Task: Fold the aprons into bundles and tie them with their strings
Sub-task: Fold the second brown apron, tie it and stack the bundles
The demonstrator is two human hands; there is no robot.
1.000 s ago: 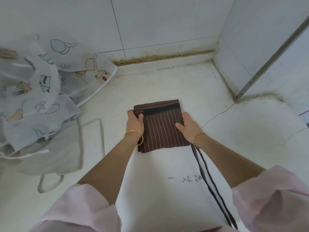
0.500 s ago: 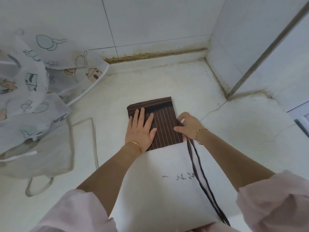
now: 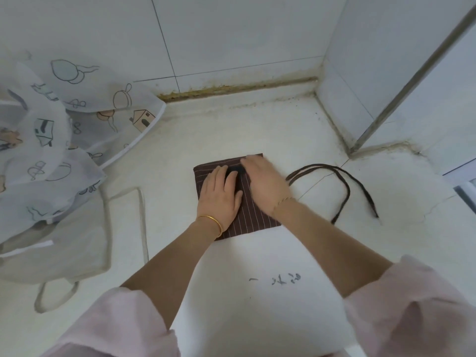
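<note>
While the left hand [image 3: 219,197] presses flat-fingered on the folded apron [image 3: 248,221], the right hand [image 3: 265,181] lies spread, palm-down, at its two o'clock.

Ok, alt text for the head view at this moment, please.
The left hand and right hand lie flat on a folded brown pinstriped fabric apron on a white surface, its dark strings looped loose to its right. A crumpled white cartoon-print apron lies far left.

Work area: white surface [image 3: 231,130] in a tiled corner.
The tiled wall [image 3: 231,34] meets the surface at a brown-stained seam [image 3: 231,87]. A metal strip [image 3: 412,78] runs diagonally at right. A thin crack [image 3: 322,180] and dark handwritten marks [image 3: 280,279] show on the surface.
</note>
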